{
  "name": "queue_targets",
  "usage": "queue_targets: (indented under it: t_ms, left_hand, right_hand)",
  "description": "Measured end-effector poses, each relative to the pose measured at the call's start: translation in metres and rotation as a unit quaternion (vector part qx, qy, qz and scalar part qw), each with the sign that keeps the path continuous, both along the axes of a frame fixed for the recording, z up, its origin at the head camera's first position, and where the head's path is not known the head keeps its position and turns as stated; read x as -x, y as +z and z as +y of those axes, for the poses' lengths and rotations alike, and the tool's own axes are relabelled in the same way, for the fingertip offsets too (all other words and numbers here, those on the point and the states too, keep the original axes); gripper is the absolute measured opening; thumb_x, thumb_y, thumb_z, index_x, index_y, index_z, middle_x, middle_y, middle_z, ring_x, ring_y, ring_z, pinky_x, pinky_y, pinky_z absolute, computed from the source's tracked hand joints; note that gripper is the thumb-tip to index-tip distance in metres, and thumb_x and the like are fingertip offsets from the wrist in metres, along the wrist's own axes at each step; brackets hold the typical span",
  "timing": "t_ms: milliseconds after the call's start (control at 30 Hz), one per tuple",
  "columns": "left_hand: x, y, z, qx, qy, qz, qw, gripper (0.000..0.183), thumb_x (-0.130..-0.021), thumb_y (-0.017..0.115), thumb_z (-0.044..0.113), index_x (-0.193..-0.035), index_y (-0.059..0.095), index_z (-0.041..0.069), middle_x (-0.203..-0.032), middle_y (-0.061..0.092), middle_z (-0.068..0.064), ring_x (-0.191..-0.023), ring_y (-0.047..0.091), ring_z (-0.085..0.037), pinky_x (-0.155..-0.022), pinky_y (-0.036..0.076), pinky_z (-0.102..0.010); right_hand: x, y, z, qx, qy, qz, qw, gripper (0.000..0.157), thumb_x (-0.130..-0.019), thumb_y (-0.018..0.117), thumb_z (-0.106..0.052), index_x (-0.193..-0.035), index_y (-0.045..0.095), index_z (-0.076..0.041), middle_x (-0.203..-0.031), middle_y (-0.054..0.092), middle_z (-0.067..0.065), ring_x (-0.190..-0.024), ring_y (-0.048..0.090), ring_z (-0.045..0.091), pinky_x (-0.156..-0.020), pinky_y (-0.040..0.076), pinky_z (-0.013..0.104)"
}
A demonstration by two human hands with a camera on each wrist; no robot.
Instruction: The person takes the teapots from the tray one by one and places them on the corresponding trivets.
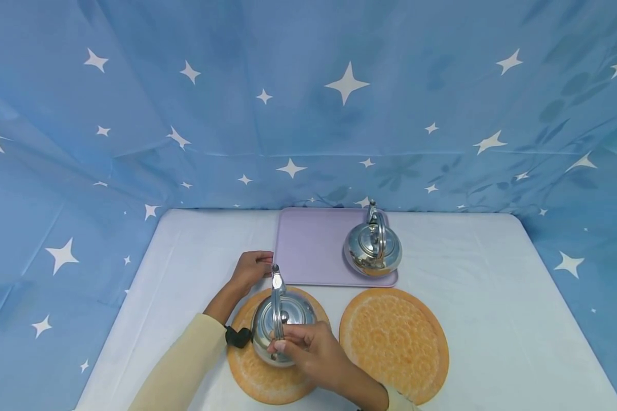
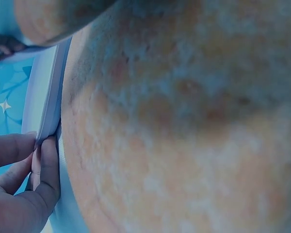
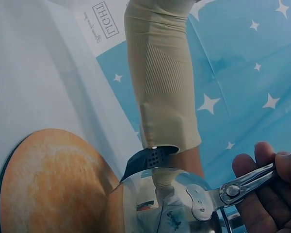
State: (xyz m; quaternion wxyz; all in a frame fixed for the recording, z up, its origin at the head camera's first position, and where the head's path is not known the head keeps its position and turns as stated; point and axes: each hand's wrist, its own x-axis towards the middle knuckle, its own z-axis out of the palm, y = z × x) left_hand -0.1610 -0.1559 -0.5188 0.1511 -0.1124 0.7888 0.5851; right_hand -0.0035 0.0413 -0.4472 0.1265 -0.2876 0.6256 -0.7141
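Note:
My right hand [image 1: 315, 354] grips the raised handle of a shiny steel kettle [image 1: 298, 314], which is over the left round mat [image 1: 267, 391] with a bread-like print. Whether its base touches that mat, I cannot tell. In the right wrist view, the fingers [image 3: 266, 208] hold the metal handle [image 3: 250, 184] beside the kettle body [image 3: 165, 208]. My left hand [image 1: 249, 271] is at the near left corner of a lilac tray [image 1: 308, 245]. The left wrist view shows the hand [image 2: 19, 204] pinching the tray's rim [image 2: 48, 121] between thumb and fingers.
A second steel kettle [image 1: 374, 251] stands on the right part of the tray, spout toward the back. A second round mat [image 1: 395, 342] lies at the right front. Blue star-patterned cloth [image 1: 308, 114] hangs behind the white table [image 1: 503, 297].

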Motion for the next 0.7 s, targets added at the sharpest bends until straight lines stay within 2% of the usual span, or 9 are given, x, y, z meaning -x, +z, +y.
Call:
queue_targets:
  t_ms: [267,333,367,467,533,567,600,700]
  left_hand:
    - [-0.0009,0.0021,-0.0002,0.007,-0.006,0.004,0.9999,0.034,-0.087,0.06,-0.006,-0.121,0.062,-0.007,-0.105,0.064,-0.016,-0.089,0.065,-0.021,-0.074,0.057,-0.028]
    - [-0.0004,0.0014,-0.0004,0.006,-0.009,0.004,0.9999,0.034,-0.088,0.062,-0.005,-0.122,0.062,-0.007,-0.105,0.064,-0.016,-0.089,0.065,-0.021,-0.074,0.057,-0.029]
    - [-0.0002,0.0013,-0.0005,0.004,-0.009,0.003,1.0,0.034,-0.088,0.063,-0.004,-0.122,0.061,-0.007,-0.106,0.064,-0.016,-0.09,0.065,-0.021,-0.075,0.057,-0.029]
    - [0.0005,0.0003,-0.0008,0.004,-0.008,0.001,1.0,0.034,-0.088,0.063,-0.004,-0.123,0.062,-0.006,-0.106,0.064,-0.016,-0.09,0.065,-0.021,-0.075,0.057,-0.029]
    - [0.0005,-0.0002,-0.0011,0.006,-0.009,0.001,0.9999,0.034,-0.088,0.062,-0.004,-0.123,0.062,-0.006,-0.106,0.064,-0.016,-0.091,0.064,-0.022,-0.075,0.057,-0.029]
    - [0.0006,-0.0003,-0.0012,0.007,-0.009,0.0,0.9999,0.034,-0.088,0.063,-0.004,-0.123,0.062,-0.006,-0.106,0.064,-0.016,-0.091,0.064,-0.022,-0.075,0.057,-0.029]
    - [0.0009,-0.0011,-0.0015,0.008,-0.01,0.001,0.9999,0.034,-0.088,0.063,-0.004,-0.122,0.062,-0.006,-0.106,0.064,-0.016,-0.091,0.064,-0.022,-0.075,0.057,-0.029]
    - [0.0012,-0.0027,-0.0022,0.006,-0.012,0.003,0.9999,0.035,-0.088,0.063,-0.004,-0.122,0.062,-0.007,-0.106,0.064,-0.016,-0.091,0.064,-0.021,-0.075,0.057,-0.029]
  right_hand:
    - [-0.0022,-0.0037,-0.0024,-0.009,0.011,-0.003,1.0,0.02,-0.097,0.057,-0.005,-0.104,0.068,0.011,-0.094,0.073,0.013,-0.093,0.069,0.021,-0.073,0.058,0.04]
    - [-0.0029,-0.0043,-0.002,-0.02,0.011,-0.007,1.0,0.02,-0.097,0.057,-0.006,-0.105,0.068,0.01,-0.094,0.073,0.012,-0.089,0.07,0.018,-0.066,0.059,0.036]
    - [-0.0032,-0.0043,-0.0018,-0.024,0.011,-0.008,1.0,0.02,-0.097,0.057,-0.006,-0.105,0.068,0.009,-0.094,0.073,0.012,-0.081,0.07,0.013,-0.059,0.058,0.032]
    - [-0.0035,-0.0051,-0.0016,-0.034,0.012,-0.01,0.999,0.018,-0.097,0.058,-0.006,-0.102,0.069,0.007,-0.094,0.073,0.01,-0.055,0.055,0.0,-0.041,0.044,0.02]
    - [-0.004,-0.006,-0.002,-0.037,0.012,-0.014,0.999,0.018,-0.097,0.059,-0.007,-0.1,0.069,0.006,-0.095,0.073,0.01,-0.048,0.043,-0.004,-0.038,0.035,0.016]
    - [-0.0046,-0.0062,-0.0022,-0.035,0.011,-0.019,0.999,0.018,-0.096,0.059,-0.008,-0.1,0.07,0.007,-0.095,0.073,0.01,-0.049,0.044,-0.004,-0.039,0.037,0.015]
    - [-0.0056,-0.0067,-0.0024,-0.033,0.011,-0.024,0.999,0.018,-0.096,0.06,-0.008,-0.101,0.07,0.007,-0.095,0.073,0.01,-0.054,0.052,-0.004,-0.044,0.043,0.015]
    - [-0.0101,-0.0098,-0.0033,-0.03,0.018,-0.03,0.999,0.021,-0.096,0.06,-0.009,-0.104,0.069,0.007,-0.098,0.073,0.01,-0.082,0.068,0.007,-0.068,0.056,0.022]
